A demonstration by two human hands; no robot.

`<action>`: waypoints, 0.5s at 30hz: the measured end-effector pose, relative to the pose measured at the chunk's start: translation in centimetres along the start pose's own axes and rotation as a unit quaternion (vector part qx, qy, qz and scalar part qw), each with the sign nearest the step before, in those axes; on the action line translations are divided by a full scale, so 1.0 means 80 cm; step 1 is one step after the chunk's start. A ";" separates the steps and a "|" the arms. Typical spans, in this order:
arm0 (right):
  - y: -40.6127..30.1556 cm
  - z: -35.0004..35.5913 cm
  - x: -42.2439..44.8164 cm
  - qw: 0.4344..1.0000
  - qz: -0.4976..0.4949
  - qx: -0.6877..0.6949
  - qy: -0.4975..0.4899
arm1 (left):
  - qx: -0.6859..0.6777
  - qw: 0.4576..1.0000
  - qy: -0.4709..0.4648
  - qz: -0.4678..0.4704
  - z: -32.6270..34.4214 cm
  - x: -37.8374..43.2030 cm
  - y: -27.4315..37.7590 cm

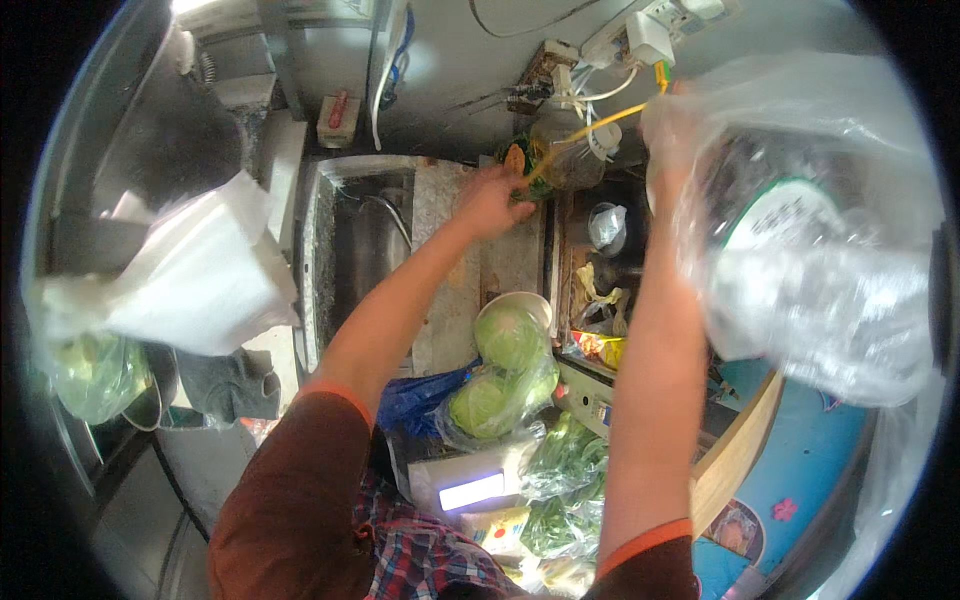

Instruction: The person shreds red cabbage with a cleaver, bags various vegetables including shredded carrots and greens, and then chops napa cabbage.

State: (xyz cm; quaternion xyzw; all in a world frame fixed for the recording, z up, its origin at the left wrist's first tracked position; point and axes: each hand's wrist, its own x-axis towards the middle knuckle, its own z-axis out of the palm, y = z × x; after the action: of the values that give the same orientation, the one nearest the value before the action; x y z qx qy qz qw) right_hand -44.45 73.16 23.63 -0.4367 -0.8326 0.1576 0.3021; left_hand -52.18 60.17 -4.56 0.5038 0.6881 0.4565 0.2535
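Note:
My left hand (491, 201) is stretched forward over the worktop, beside dark leafy greens (523, 196) and an orange-brown item (514, 159) that I cannot identify. A thin yellow cord or strap (600, 129) runs from near its fingertips up towards the white adapter (649, 39) on the wall. Whether those fingers grip the cord is unclear. My right hand (670, 124), raised and blurred, is at the upper end of that cord and partly behind a large clear plastic bag (817, 315). Its grip is hidden. A clear plastic jar (568, 161) with a white lid stands between my hands.
Bagged cabbages (512, 337) lie in front of me, near a scale (471, 491) with a lit display and bagged leafy greens (562, 517). A metal sink (367, 247) lies left. White paper sheets (210, 277) hang at far left. Sockets and cables (551, 64) line the wall.

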 end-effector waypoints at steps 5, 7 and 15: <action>0.032 0.044 -0.211 0.931 0.240 0.273 -0.011 | -0.220 0.969 -0.102 -0.044 -0.020 -0.085 0.041; 0.071 0.067 -0.311 0.996 0.059 0.045 -0.039 | -0.333 0.932 -0.075 -0.120 -0.040 -0.130 0.095; 0.035 0.053 -0.517 0.920 0.236 0.190 -0.250 | -0.647 0.715 0.004 -0.265 -0.139 -0.170 0.263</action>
State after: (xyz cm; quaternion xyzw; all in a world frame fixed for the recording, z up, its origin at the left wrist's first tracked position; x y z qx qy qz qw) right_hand -27.35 40.77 3.83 -0.5008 -0.7083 0.4839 0.1155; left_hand -46.51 45.07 17.54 0.0118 0.3313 0.7064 0.6254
